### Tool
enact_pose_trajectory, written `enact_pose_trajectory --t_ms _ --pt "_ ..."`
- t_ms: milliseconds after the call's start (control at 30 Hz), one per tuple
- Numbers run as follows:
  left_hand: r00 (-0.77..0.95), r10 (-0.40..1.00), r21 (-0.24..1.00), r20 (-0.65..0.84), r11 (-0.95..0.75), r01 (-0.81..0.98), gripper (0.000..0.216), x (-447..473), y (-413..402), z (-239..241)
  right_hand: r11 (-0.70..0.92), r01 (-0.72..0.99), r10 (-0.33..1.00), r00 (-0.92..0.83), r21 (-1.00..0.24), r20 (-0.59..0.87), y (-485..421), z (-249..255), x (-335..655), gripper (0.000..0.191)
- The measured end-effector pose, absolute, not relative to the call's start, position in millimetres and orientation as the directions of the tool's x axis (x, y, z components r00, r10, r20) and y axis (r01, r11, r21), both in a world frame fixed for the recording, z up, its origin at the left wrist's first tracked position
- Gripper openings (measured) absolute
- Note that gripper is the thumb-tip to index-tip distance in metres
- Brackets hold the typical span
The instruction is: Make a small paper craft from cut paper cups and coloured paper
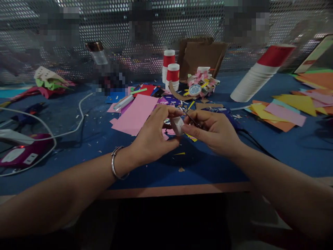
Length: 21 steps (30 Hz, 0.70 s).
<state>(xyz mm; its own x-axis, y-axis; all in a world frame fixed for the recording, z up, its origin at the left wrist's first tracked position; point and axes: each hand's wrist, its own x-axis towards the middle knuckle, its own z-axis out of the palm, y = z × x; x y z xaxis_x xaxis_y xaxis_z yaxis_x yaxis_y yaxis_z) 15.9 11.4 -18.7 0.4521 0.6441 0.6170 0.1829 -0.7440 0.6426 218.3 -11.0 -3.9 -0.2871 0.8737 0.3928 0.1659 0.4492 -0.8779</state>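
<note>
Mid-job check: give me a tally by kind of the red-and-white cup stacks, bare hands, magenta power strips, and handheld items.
Red-and-white cup stacks: 3
Bare hands, left hand and right hand: 2
Magenta power strip: 1
Handheld items, white piece and thin dark tool: 2
Total: 8

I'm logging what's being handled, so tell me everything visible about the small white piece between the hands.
The small white piece looks like paper or thin card, plain and matte, with no print visible. It is held tilted above the blue tabletop, partly hidden by fingers. The left hand curls around it from the left, while the right hand has its thumb at the right edge. A thin dark tool sits close by; contact is unclear.
</note>
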Motion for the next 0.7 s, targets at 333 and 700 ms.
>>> enact_pose_trajectory --t_ms 333,700 --pt "0.539 0.755 0.876 0.374 -0.479 0.063 0.043 16.1 8.4 -10.7 0.446 0.161 0.857 -0.359 -0.881 0.368 -14.6 3.1 218.6 0.041" --pt "0.359 0.834 0.88 0.419 -0.47 0.065 0.043 10.0 26.3 -13.4 0.534 0.322 0.841 -0.302 -0.782 0.45 -15.2 1.9 225.0 0.037"
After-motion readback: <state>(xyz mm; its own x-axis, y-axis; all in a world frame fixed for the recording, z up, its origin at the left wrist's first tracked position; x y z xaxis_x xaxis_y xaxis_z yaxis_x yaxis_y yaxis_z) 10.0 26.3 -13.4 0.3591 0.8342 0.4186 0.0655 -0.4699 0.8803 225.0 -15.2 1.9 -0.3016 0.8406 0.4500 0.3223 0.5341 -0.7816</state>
